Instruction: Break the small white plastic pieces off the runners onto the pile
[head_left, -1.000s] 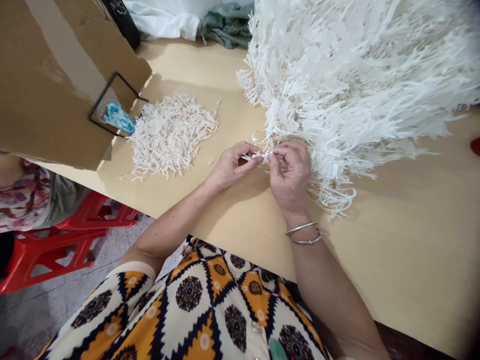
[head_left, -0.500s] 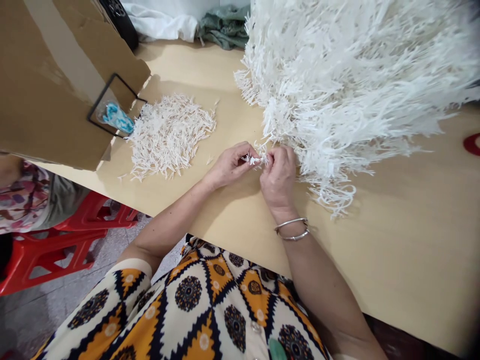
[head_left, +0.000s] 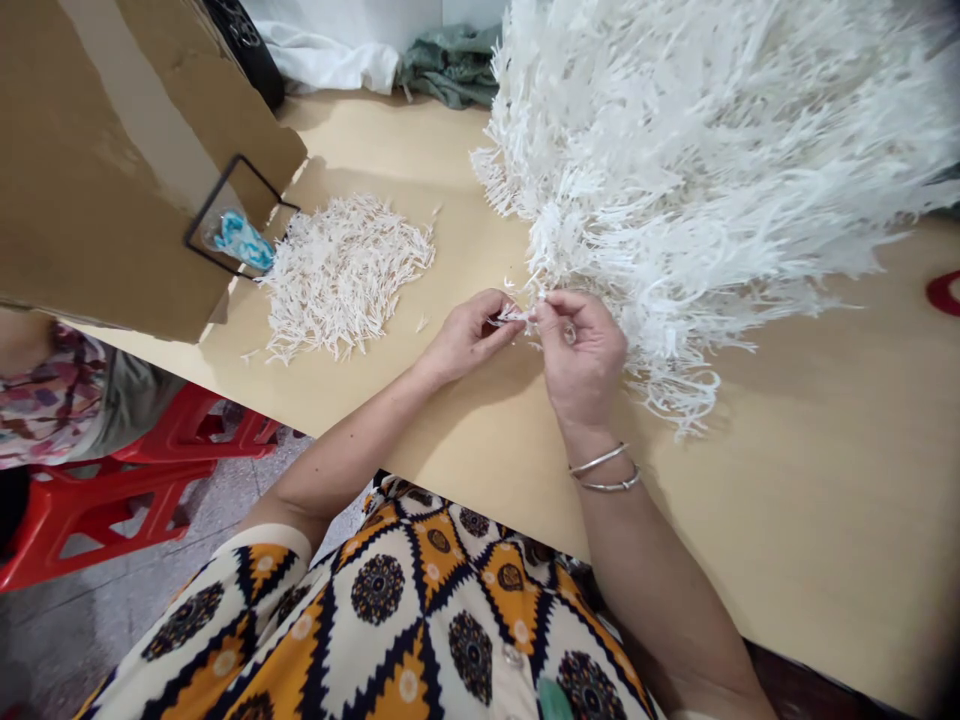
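My left hand [head_left: 478, 333] pinches a small white branching strand [head_left: 514, 316] between thumb and fingers, just above the table. Close against it on the right, the thumb and forefinger of my right hand [head_left: 585, 345] are pressed together at the strand's other end. What exactly lies in the right fingertips is too small to make out. Behind my right hand rises a large heap of white stringy strands [head_left: 675, 180]. Left of my left hand lies a smaller, flatter pile of short white pieces [head_left: 349, 275].
An upright cardboard sheet [head_left: 142, 170] stands at the left with a black wire frame [head_left: 196, 225] and a clear cup with blue-and-white content [head_left: 244, 240]. White and green cloths [head_left: 454, 65] lie at the back. Red stools [head_left: 112, 510] and a seated person are at the lower left.
My right hand has moved a little to the right and turned, its fingertips drawing away from my left hand. My left hand stays nearly in place, still pinching.
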